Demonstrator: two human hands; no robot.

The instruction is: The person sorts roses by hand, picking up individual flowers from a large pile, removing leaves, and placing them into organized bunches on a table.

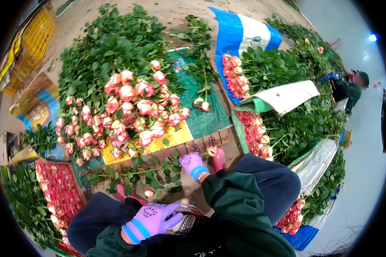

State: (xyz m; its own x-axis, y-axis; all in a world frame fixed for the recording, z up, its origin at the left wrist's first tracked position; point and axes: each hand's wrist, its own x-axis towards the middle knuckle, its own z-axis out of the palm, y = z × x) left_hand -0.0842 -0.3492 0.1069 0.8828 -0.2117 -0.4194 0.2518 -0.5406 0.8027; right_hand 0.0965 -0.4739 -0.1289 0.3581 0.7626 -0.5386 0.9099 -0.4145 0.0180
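My left hand [154, 221], in a purple glove with blue cuff stripes, is low in the view, fingers apart and holding nothing visible. Ahead and to its right, my right hand [192, 163] closes around a rose stem; the bloom [212, 151] points right and leafy stems [148, 173] extend left. My fingers partly hide the grip. Two loose rose heads [149, 193] [184, 201] lie near my left hand. Beyond my hands, a large heap of pink-and-white roses [127, 107] rests on a board with green and yellow covering. Two more roses [202, 104] lie right of the heap.
A wooden strip with dark marks [199, 144] edges the board. Wrapped rose bundles stand at right [254, 133] and lower left [59, 192]. Yellow plastic crates [38, 35] are at far left. A person [353, 88] sits at far right. My knees flank the work area.
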